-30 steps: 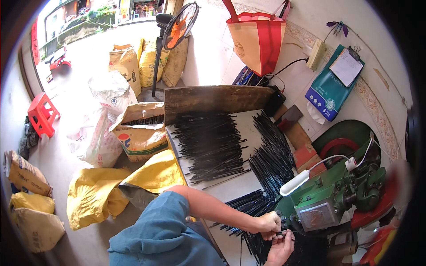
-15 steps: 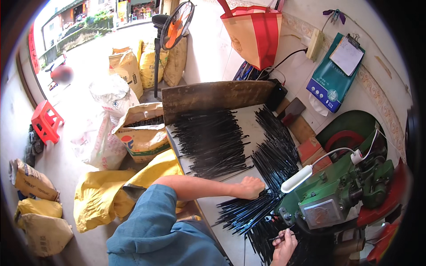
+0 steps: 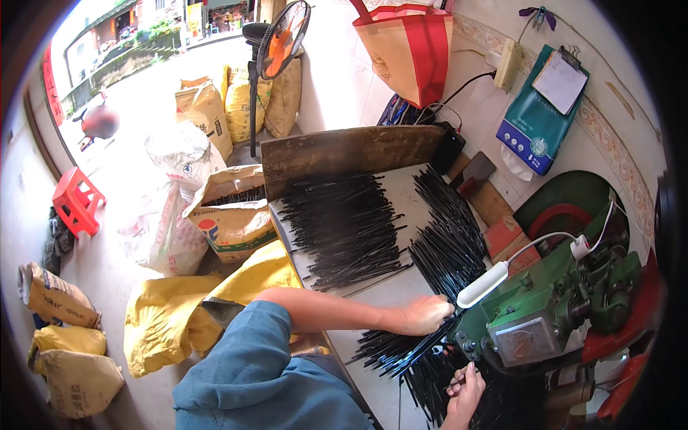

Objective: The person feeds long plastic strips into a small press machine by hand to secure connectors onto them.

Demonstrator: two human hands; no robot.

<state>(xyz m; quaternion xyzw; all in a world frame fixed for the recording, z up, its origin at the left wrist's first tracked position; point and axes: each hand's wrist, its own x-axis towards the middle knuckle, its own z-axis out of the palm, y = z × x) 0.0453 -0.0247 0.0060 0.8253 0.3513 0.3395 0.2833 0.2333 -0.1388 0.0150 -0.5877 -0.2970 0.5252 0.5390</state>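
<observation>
My left hand (image 3: 427,315) is closed, palm down, over the slanting heap of thin black rods (image 3: 390,350), close to the left end of the green machine (image 3: 527,326). What its fingertips hold is hidden. Lower down, my right hand (image 3: 466,390) pinches a thin, dark rod just below the machine's front end; only a short bit of it shows. Loose black rods lie under and around that hand. A white lamp (image 3: 481,285) on a bent cable hangs right beside the left hand's fingers.
Black rods (image 3: 340,229) lie in a broad pile on the table, with another strip (image 3: 448,229) along its right side. A wooden board (image 3: 351,154) stands across the far edge. Sacks (image 3: 229,215), a red stool (image 3: 77,201) and a fan (image 3: 283,43) stand to the left.
My left hand has moved right, from over the rods to the machine's end beside the lamp. My right hand has risen slightly and shifted a little right, still pinching.
</observation>
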